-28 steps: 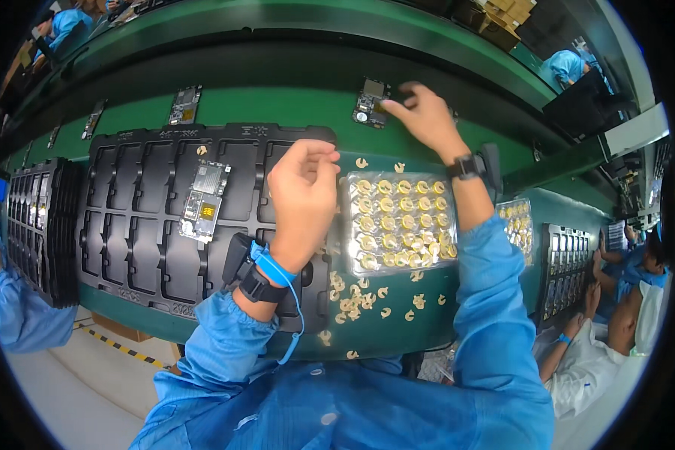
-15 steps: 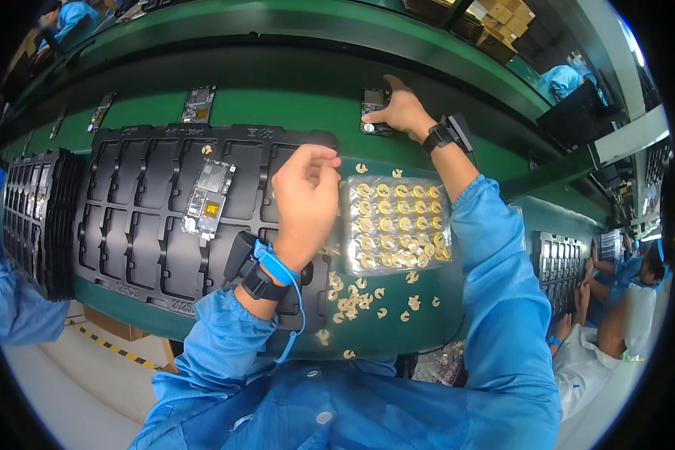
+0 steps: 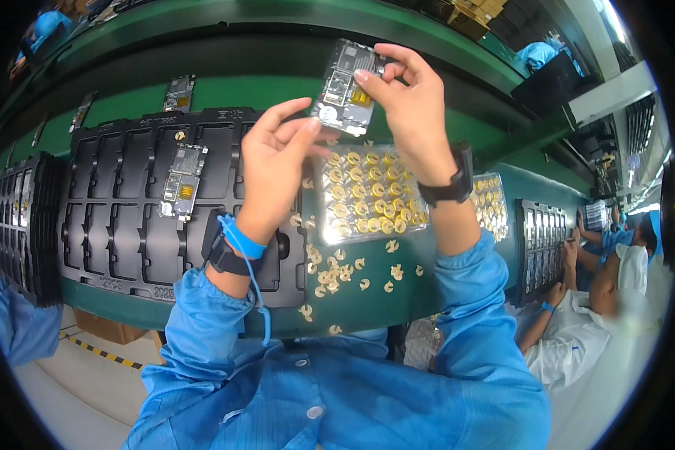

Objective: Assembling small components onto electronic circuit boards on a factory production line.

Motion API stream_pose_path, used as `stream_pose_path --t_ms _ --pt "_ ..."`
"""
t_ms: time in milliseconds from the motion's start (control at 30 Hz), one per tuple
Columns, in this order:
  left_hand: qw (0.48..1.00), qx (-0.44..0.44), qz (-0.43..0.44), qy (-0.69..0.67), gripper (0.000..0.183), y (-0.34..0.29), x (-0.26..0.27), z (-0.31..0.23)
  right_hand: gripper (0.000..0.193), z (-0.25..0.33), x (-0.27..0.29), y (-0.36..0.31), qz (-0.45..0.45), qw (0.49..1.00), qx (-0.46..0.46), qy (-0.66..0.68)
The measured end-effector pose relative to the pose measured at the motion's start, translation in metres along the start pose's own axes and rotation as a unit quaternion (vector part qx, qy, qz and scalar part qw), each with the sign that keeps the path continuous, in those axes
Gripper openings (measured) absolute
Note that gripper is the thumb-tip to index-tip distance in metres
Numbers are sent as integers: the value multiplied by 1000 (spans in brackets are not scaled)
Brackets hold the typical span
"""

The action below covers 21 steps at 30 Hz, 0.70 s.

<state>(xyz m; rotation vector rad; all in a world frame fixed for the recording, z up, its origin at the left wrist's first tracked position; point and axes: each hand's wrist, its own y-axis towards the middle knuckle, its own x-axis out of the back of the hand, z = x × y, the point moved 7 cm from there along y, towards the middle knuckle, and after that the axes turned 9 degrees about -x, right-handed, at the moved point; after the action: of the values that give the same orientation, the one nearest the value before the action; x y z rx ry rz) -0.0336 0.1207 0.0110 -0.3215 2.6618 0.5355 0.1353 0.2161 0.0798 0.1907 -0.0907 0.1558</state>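
My right hand (image 3: 412,101) grips a circuit board (image 3: 343,90) between thumb and fingers, raised and tilted above the bench. The board is dark, with silver shields, a yellow patch and a round white spot. My left hand (image 3: 274,161) is at its lower left corner, thumb and index finger apart; whether they touch it I cannot tell. Below the hands sits a clear plastic tray (image 3: 334,234) with rows of round, yellow-rimmed parts. Loose cream C-shaped pieces (image 3: 341,274) are scattered in front. Another circuit board (image 3: 181,184) lies on a black compartment tray (image 3: 120,281) at left.
Stacked black trays (image 3: 26,225) stand at far left. More boards (image 3: 178,94) lie on the green strip behind the large tray. At right are a second clear tray (image 3: 490,202) and a filled black tray (image 3: 540,247), with a person (image 3: 577,322) in white nearby.
My right hand has lifted the circuit board off the green surface and brought it left and nearer. My left hand has moved toward the board, its fingers spreading from a pinch.
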Motion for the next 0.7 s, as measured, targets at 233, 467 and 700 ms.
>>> stream_pose_path --t_ms 233,467,700 --pt "989 71 32 -123 30 -6 -12 5 26 -5 14 -45 -95 993 62 18" --pt "999 18 -14 -45 27 -2 10 2 12 19 37 -98 -25 981 69 -178" --pt "999 -31 -12 -18 20 -3 4 3 15 -2 51 -146 125 912 68 -386"
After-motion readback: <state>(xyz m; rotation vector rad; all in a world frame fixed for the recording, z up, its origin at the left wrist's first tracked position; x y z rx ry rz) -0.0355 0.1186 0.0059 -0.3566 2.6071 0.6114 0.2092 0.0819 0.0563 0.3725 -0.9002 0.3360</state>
